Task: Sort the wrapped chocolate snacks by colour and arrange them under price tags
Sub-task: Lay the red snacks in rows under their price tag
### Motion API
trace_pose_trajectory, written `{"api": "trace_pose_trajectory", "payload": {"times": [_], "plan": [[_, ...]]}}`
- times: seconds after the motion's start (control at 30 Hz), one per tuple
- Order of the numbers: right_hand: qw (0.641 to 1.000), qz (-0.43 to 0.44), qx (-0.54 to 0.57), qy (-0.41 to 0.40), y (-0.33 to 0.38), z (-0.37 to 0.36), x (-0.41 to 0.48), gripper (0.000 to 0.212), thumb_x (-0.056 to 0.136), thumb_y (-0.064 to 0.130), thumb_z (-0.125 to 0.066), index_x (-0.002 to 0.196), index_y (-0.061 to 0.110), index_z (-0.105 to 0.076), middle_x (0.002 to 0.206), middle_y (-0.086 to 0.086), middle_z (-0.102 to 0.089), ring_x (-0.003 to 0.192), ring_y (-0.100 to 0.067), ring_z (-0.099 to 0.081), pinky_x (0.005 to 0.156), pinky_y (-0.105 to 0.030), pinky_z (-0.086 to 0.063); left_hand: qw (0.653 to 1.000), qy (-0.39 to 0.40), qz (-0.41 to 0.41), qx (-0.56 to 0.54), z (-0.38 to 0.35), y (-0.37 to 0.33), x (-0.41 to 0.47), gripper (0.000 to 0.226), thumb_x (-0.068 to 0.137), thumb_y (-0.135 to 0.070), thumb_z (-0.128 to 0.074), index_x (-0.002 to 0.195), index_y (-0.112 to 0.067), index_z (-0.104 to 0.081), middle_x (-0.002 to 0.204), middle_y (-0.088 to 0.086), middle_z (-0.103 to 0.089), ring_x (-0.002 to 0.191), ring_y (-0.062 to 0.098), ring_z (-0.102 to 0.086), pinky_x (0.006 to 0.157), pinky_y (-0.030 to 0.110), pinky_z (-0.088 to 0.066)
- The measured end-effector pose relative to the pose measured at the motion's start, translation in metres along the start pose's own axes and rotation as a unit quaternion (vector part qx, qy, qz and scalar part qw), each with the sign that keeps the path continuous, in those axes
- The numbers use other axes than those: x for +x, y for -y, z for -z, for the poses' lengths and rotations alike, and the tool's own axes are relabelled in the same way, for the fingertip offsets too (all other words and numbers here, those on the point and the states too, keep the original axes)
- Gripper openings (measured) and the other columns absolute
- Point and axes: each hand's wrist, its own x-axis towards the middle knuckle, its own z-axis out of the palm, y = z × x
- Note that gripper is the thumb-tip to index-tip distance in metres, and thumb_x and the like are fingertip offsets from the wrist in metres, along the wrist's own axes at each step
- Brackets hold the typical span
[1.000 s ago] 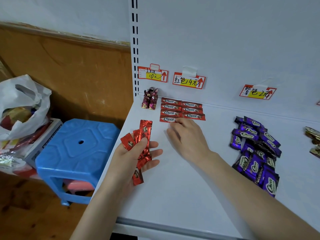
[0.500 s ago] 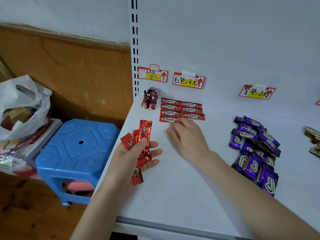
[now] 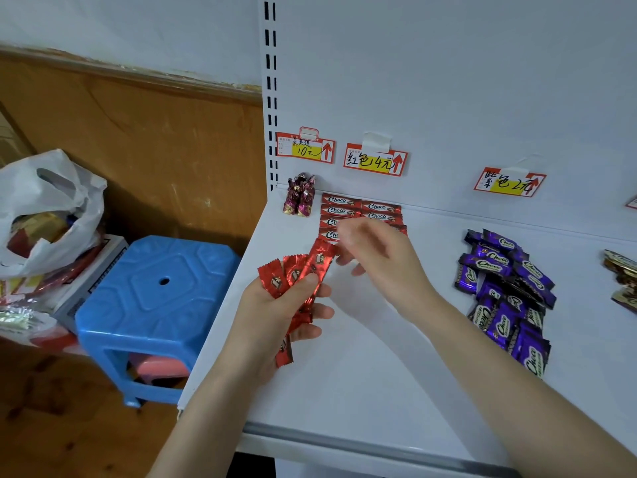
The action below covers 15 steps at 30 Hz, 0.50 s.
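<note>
My left hand grips a fan of several red wrapped snacks over the white shelf. My right hand, blurred, hovers just right of the fan's top snack with loosely curled fingers; I cannot tell whether they touch it. Rows of red Choco bars lie under the red price tag, partly hidden by my right hand. A heap of purple Choco snacks lies under the purple price tag. Dark red twisted candies stand under the 10-yuan tag.
Gold-wrapped snacks lie at the shelf's right edge. Left of the shelf stand a blue plastic stool and a white plastic bag on a box. The shelf's front lip runs below my arms.
My right hand has lifted off the rows of red bars and moved back and left to the fan of red snacks in my left hand. The left hand has stayed put.
</note>
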Motion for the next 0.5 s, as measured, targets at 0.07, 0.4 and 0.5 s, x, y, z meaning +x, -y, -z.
{"api": "trace_pose_trajectory", "payload": {"times": [0.07,0.4,0.5], "plan": [[0.998,0.004,-0.004,0.057,0.012,0.004,-0.004,0.007,0.083,0.028,-0.066,0.089,0.024,-0.065,0.064,0.013,-0.062,0.056,-0.002,-0.059,0.046,-0.017,-0.044,1.000,0.013,-0.007,0.018,-0.005,-0.001,-0.003,0.017,0.086,-0.023,-0.061,0.101,-0.017,-0.064,0.075,0.002,-0.072,0.056,0.012,-0.065,0.044,0.019,-0.047],[0.985,-0.010,0.149,0.087,0.014,0.032,-0.025,0.017,0.066,0.029,-0.067,0.077,0.016,-0.067,0.075,0.003,-0.069,0.070,-0.008,-0.065,0.065,-0.018,-0.052,0.998,0.015,0.022,-0.056,-0.016,-0.012,-0.009,0.009,0.086,-0.015,-0.062,0.093,-0.010,-0.063,0.072,0.005,-0.070,0.057,0.011,-0.065,0.045,0.020,-0.049],[0.990,-0.010,0.118,0.082,0.013,0.037,-0.031,0.017,0.069,0.014,-0.071,0.085,0.017,-0.067,0.081,0.006,-0.071,0.075,-0.006,-0.066,0.069,-0.016,-0.051,0.999,-0.013,-0.008,-0.045,-0.018,-0.010,-0.008,0.016,0.081,-0.004,-0.067,0.093,-0.013,-0.061,0.064,-0.003,-0.069,0.058,0.009,-0.067,0.048,0.020,-0.051]]}}
